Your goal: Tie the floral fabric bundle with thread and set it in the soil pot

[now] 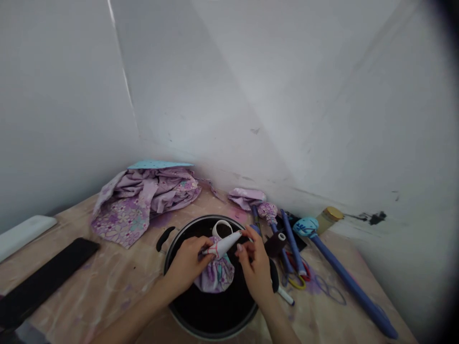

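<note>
My left hand [192, 262] pinches the wide end of a white cone [224, 245] marked with red lines, its narrow end pointing up to the right. My right hand [254, 260] is at that narrow end; the index fingertip meets the tip while the thumb stays apart from it. Just below the cone lies a gathered lilac flowered cloth piece [216, 278], inside a dark pot [215, 317] with black handles. A white ring-shaped roll [219, 224] stands behind the cone, partly hidden by it.
Crumpled flowered fabric [154, 198] lies at the back left, a black flat object [48, 282] at left. On the right are a brown thread spool [275, 243], blue-wrapped sticks [353, 282], a gold-lidded jar [330, 217] and a marker [286, 295]. Walls close off the back.
</note>
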